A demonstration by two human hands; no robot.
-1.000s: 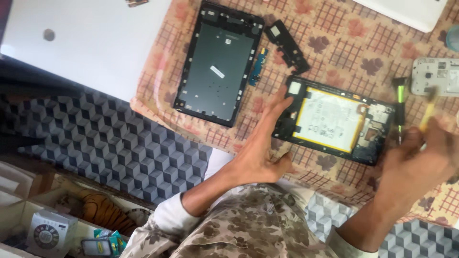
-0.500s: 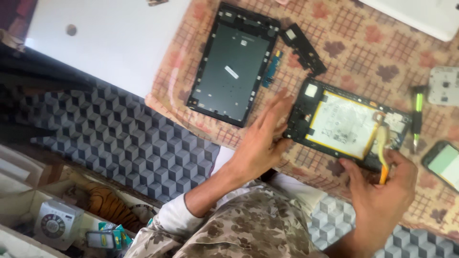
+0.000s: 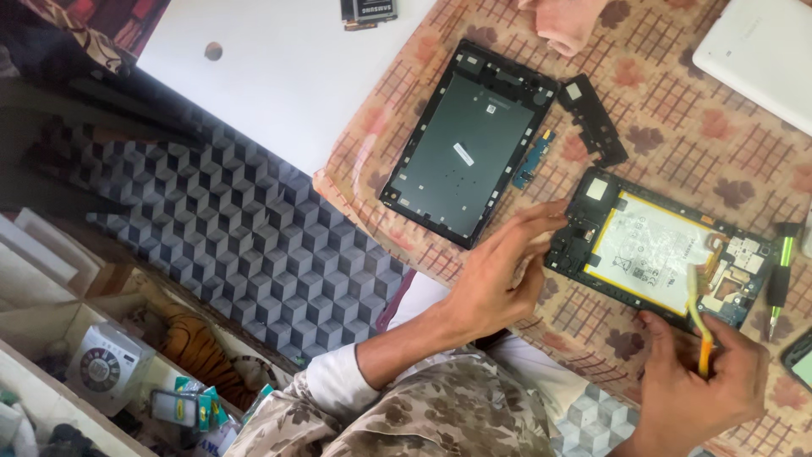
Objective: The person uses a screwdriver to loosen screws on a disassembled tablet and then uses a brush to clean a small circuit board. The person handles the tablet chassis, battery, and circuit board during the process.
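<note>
Head view: opened tablet (image 3: 655,254) lies between left hand (image 3: 499,275) and right hand (image 3: 698,381).

low table (image 3: 279,76) with white top, partly covered by tan checked cloth with brown leaf print (image 3: 677,110). on cloth: black tablet frame (image 3: 469,140), small blue circuit strip (image 3: 531,159) just beside it, black plastic bracket (image 3: 594,121), opened tablet with white battery (image 3: 660,250), green-handled screwdriver (image 3: 780,275), white tablet back (image 3: 757,55), pink rag (image 3: 565,21). near top edge, on white top: dark battery (image 3: 368,10).
</note>
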